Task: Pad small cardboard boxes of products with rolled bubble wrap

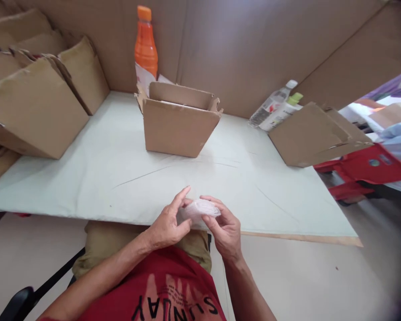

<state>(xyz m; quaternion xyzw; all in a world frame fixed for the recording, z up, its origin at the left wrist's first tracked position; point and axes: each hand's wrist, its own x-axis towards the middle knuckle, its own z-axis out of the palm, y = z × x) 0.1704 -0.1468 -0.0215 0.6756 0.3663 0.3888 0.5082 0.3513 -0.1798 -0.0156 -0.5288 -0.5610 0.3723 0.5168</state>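
Note:
Both hands meet at the near edge of the pale green table (120,178). My left hand (169,223) and my right hand (223,227) each pinch an end of a small whitish-pink packet (200,208) held just above the table edge. Fingers of both hands are closed on it. An open cardboard box (178,127) stands upright on the table straight ahead of the hands, about an arm's reach away.
An orange bottle (145,44) stands behind the box. Folded cardboard pieces (36,107) pile at the left. A tipped cardboard box (316,136) and two lying bottles (276,107) sit at the right. Red plastic stools (364,171) stand beyond the table's right edge. Cardboard walls enclose the back.

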